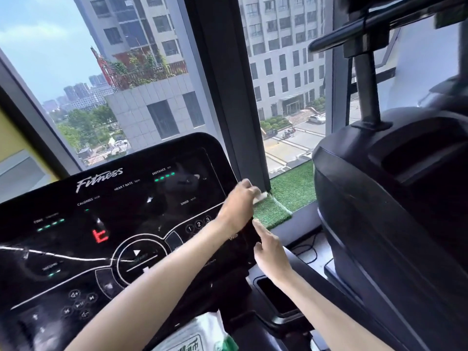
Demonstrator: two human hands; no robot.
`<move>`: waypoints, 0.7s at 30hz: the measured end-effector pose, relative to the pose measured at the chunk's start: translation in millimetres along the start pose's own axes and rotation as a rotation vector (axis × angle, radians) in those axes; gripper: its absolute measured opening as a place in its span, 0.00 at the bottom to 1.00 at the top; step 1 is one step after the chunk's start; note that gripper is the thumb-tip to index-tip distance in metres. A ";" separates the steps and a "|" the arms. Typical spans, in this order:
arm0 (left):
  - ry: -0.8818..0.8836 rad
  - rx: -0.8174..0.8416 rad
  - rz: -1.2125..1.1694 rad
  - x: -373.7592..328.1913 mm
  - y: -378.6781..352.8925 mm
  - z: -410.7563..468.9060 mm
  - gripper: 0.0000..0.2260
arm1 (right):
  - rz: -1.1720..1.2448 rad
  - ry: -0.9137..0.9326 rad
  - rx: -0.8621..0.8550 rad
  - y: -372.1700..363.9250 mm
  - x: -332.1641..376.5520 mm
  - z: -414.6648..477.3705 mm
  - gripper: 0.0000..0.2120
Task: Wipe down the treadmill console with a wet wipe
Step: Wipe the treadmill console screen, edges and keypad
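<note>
Wet wipe (260, 197): small white wad at the far-right corner of the treadmill console (114, 224), right on its edge. Only a bit of it shows past the knuckles.

Left hand (238, 203): reaches across the panel from near-left, fingers curled around the wipe, bunched on the console's right rim. The wrist lies over the numbered keys; 1, 2 and 3 are readable just left of it.

Right hand (272, 254): just nearer than the left, beside the console's right edge. Index finger (258, 225) is straight, tip on the rim near the SPEED label. The other fingers are loosely bent with nothing in them.

Console: glossy black, tilted up toward the window. "Fitness" logo at top, green LED bars lit under TIME and DISTANCE, red segment figure left of centre, round play/stop pad in the middle. White streaks cross the near-left part.

Pack of wipes (195, 335): white and green, at the near edge below the console, partly cut off by the frame.

Recessed pocket (276, 297) sits right of the pack, under the right forearm.

Further out: a green turf strip (293, 186) lies on the sill beyond the wipe and a dark window pillar (228, 84) stands behind it. A second black machine (392, 224) fills the right side, with a cable (309, 249) on the floor between the two machines.
</note>
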State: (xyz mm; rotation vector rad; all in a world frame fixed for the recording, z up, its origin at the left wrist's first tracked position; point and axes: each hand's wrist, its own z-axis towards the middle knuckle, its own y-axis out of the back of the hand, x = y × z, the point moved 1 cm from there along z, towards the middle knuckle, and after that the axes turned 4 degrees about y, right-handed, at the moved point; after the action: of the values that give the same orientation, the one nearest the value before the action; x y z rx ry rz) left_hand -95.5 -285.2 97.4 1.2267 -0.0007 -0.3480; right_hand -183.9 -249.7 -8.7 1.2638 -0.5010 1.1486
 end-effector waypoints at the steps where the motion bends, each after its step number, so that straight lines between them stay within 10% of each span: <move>1: 0.042 -0.121 -0.033 1.5 14.6 8.5 0.15 | -0.030 0.011 0.009 -0.7 -0.9 -1.6 0.31; 6: 0.025 -0.509 0.185 19.7 67.8 34.0 0.10 | -0.077 0.020 0.043 -3.1 -1.6 -5.2 0.34; 17: -0.103 0.136 0.283 0.8 -45.7 -47.5 0.15 | -0.199 0.089 0.093 -1.1 -18.8 -14.5 0.33; 21: -0.060 -0.030 0.287 17.0 -14.3 -17.8 0.19 | -0.265 0.185 0.151 2.0 -32.2 -32.3 0.35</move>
State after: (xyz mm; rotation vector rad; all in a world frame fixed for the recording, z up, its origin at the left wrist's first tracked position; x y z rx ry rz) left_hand -79.8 -277.4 74.9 1.1676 -0.2200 -0.1337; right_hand -207.5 -232.9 -44.1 1.2942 -0.1066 1.0789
